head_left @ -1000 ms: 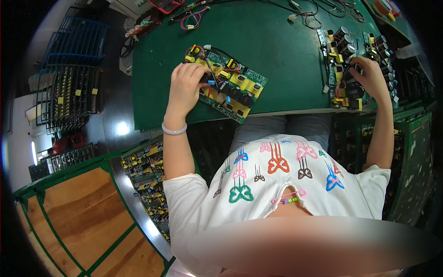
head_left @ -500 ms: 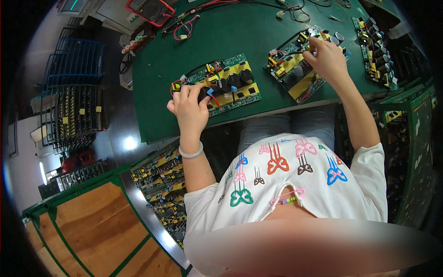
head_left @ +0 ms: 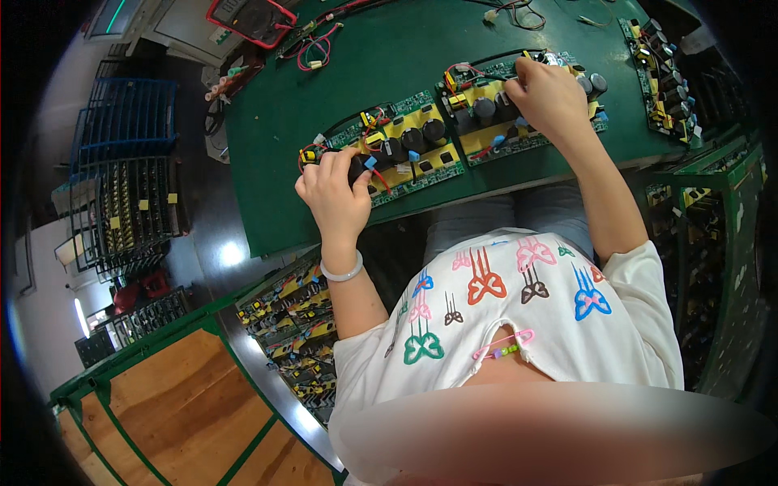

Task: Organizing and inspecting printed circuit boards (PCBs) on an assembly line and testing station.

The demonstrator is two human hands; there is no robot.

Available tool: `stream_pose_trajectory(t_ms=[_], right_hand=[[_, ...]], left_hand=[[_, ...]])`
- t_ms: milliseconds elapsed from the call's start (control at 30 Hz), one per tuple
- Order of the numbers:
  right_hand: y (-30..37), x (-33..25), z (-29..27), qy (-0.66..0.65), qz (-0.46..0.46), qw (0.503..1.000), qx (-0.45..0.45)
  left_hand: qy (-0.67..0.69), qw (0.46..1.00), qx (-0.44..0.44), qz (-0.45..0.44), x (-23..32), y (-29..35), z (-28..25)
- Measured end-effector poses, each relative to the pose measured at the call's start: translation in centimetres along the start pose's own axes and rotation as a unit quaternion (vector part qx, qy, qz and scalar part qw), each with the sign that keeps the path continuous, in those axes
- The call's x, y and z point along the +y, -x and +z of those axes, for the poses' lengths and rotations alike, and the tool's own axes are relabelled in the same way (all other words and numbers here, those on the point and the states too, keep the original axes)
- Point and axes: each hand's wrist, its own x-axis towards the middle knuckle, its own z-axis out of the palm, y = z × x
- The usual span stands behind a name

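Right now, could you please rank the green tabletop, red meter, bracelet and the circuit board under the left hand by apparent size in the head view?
1. Green tabletop
2. Circuit board
3. Red meter, partly cropped
4. Bracelet

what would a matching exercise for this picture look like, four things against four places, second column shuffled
Things
1. bare left hand
2. bare right hand
3. pale, ring-shaped bangle
4. red-framed handheld meter

Places
A. around the left wrist
B. on the middle green rectangular circuit board of three on the green table
C. at the picture's top edge, left of centre
D. on the leftmost green rectangular circuit board

Pairs: 1-D, 2-B, 3-A, 4-C
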Motion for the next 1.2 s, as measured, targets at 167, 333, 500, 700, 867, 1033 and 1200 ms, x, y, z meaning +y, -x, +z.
stream_pose_trajectory(t_ms=[167,333,500,700,867,1033,1200], right_hand=[[0.2,0.1,0.1,-0.003,-0.004,1.000,-0.008],[0.4,-0.3,0.0,-0.009,-0.004,1.000,-0.013],[0.4,0.0,1.3,-0.019,-0.027,0.999,0.000],[0.3,-0.1,2.4,-0.032,-0.034,0.999,-0.017],[0.4,0.1,3.1,-0.043,-0.053,0.998,-0.015],[1.2,0.8,4.4,-0.055,-0.087,0.995,0.003],[2.1,5.1,1.8,-0.172,-0.161,0.969,0.069]], left_hand=[[-0.007,1.000,0.022,0.007,0.1,0.2,0.3],[0.021,0.999,0.037,-0.004,0.1,0.4,0.7],[0.013,0.999,0.032,-0.020,0.5,0.3,0.7],[-0.015,0.999,0.037,-0.006,-0.1,0.0,1.6],[-0.025,0.999,0.038,-0.011,-0.3,0.3,2.5],[-0.034,0.999,0.014,-0.012,-0.6,0.8,3.5],[-0.027,1.000,0.006,-0.002,-0.3,1.0,3.6]])
